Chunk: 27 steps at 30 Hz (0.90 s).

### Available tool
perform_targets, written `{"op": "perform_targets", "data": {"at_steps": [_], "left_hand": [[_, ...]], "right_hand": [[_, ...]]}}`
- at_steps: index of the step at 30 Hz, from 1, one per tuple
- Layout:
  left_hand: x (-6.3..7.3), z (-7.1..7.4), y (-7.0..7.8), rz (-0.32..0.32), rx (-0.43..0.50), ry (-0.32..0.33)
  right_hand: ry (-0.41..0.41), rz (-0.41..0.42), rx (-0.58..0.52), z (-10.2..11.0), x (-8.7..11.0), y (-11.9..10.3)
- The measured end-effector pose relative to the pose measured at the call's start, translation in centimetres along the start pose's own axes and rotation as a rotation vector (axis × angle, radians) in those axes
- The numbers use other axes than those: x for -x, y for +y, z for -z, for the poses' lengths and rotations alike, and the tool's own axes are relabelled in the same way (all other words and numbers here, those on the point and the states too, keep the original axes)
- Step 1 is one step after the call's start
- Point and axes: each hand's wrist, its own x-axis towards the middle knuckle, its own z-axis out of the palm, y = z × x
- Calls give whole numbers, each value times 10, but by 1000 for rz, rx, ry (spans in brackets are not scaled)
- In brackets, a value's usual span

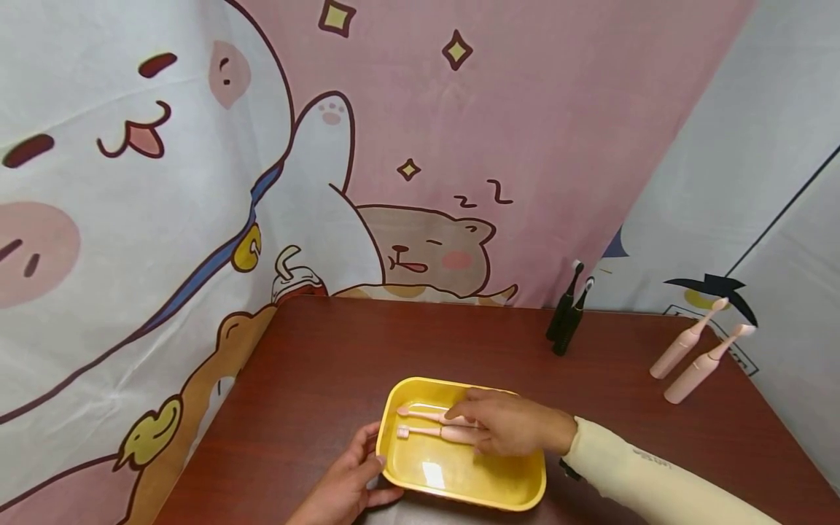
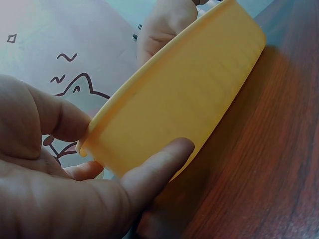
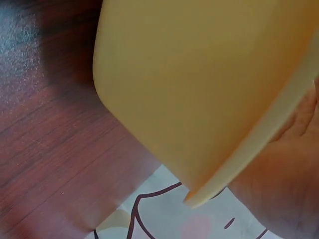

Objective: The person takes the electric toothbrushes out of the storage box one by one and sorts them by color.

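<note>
**A:** What do we find in the head view?

**B:** We see a yellow tub point(image 1: 485, 477) on a reddish-brown table point(image 1: 328, 364). Two pink toothbrushes point(image 1: 459, 434) lie side by side inside it, their heads toward the tub's left end.

**A:** How do we read the hands?

**B:** The left hand point(image 1: 354, 470) grips the tub at its left end. The right hand point(image 1: 515, 423), extending from a cream sleeve point(image 1: 656, 467), reaches into the tub, its fingers bent over the handles of the two toothbrushes; we cannot tell whether they pinch or merely touch them.

**A:** And beyond the tub?

**B:** We note a pair of black toothbrushes point(image 1: 567, 328) near the back edge of the table, and a second pink pair point(image 1: 693, 378) farther right. A cartoon-printed cloth point(image 1: 558, 109) hangs behind.

**A:** What does the left wrist view add?

**B:** We see one finger of the left hand bent at the rim, while the thumb lies along the outer wall. Part of the right hand shows past the far side of the rim.

**A:** And the right wrist view?

**B:** The tub's outer wall fills most of it. We see skin beyond the rim, but the fingertips are hidden.
</note>
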Motion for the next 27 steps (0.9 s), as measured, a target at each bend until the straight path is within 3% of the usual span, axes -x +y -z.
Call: {"op": "perform_targets", "data": {"at_steps": [10, 20, 27], "left_hand": [[-1, 1, -2, -8, -1, -13], [-2, 1, -6, -12, 9, -23], [-1, 1, -1, -11, 5, -33]], "right_hand": [[24, 87, 118, -4, -3, 0], [57, 102, 287, -15, -5, 1], [91, 123, 337, -16, -5, -5]]}}
